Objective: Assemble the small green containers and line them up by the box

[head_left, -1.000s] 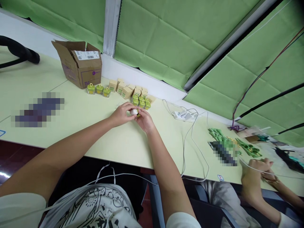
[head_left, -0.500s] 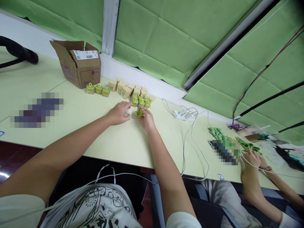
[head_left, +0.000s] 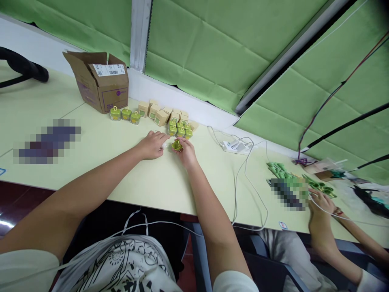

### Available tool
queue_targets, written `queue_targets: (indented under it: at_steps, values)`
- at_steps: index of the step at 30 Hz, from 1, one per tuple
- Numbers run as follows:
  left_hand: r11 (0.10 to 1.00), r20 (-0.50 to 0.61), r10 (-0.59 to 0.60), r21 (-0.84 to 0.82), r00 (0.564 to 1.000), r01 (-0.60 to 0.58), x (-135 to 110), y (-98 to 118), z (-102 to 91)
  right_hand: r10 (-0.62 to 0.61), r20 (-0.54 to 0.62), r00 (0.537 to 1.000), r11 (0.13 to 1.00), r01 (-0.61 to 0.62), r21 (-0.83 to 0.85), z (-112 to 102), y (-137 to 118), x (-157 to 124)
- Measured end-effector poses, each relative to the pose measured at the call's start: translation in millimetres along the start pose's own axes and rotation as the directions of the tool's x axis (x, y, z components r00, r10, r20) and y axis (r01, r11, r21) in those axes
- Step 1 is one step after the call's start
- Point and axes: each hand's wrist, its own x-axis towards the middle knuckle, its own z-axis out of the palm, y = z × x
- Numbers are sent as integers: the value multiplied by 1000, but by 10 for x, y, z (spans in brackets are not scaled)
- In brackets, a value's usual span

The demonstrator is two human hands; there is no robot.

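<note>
My right hand (head_left: pixel 186 153) pinches a small green lid-like piece (head_left: pixel 176 145) just above the pale table (head_left: pixel 91 162). My left hand (head_left: pixel 152 145) lies beside it with its fingers curled round something small that I cannot make out. Just beyond both hands stands a cluster of small green-capped jars (head_left: pixel 180 130). Behind those lie several small tan boxes (head_left: pixel 161 115). Three more green-capped jars (head_left: pixel 125 114) stand in a row to the left.
An open cardboard carton (head_left: pixel 99 83) stands at the back left. White cables and a charger (head_left: pixel 237 147) lie to the right. Another person's hand (head_left: pixel 319 202) rests at the far right near green items (head_left: pixel 281 172). A green curtain hangs behind the table.
My hands, joined a second ago around a small white object, have come apart. The right one now holds the green piece alone; the white object has vanished under my left fingers.
</note>
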Motion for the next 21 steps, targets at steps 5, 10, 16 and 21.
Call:
queue_targets:
  at_steps: [5, 10, 16, 21]
  values:
    - [998, -97, -20, -64, 995, 13, -2, -8, -87, 3, -6, 1000, 1000, -3, 29, 10, -8, 2]
    - [981, -293, -95, -191, 951, 40, 9, -91, -141, 32, 30, 999, 993, -36, 116, 33, -63, -26]
    - [980, -331, -10, -189, 943, -56, 19, 83, -166, 13, 134, 991, 993, -28, 117, 76, -123, -93]
    - [972, -275, 40, -213, 961, -102, 27, 292, -119, -41, 195, 980, 999, 34, 39, 159, -127, -207]
